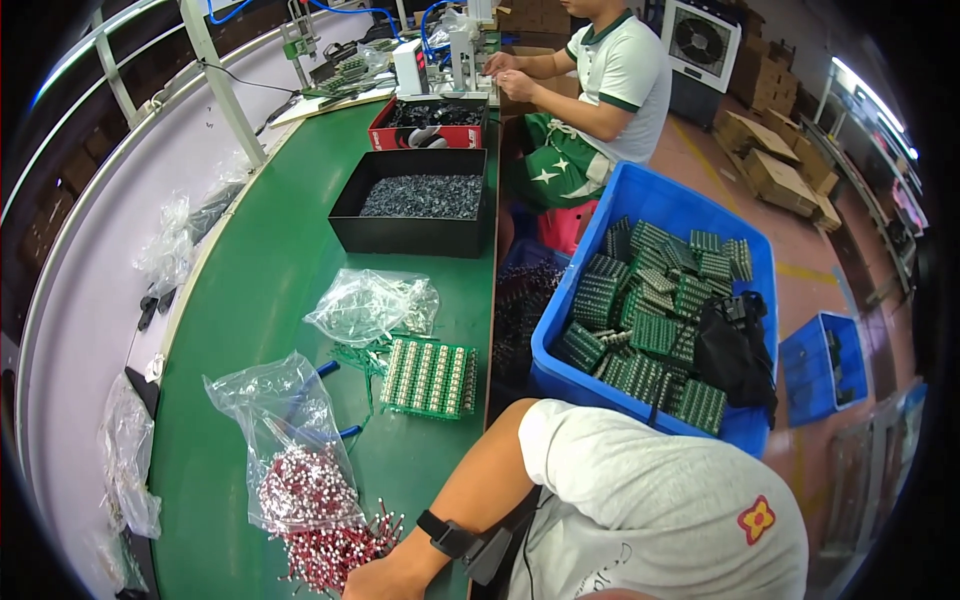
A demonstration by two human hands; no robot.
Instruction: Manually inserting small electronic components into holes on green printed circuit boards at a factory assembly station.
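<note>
My right hand reaches in at the lower edge, beside a loose pile of short red wires with white tips. Its fingers are cut off by the frame and hidden, so their hold does not show. A dark band with a small black device is strapped round that wrist. Out of the clear plastic bag above the hand, more of these wires spill. Further up lies a green circuit panel with rows of white parts, next to blue-handled tools. My left hand is out of view.
A blue crate full of green circuit panels stands right of the bench. Up the bench are a clear bag, a black box of small dark parts and a red box. A co-worker sits beyond.
</note>
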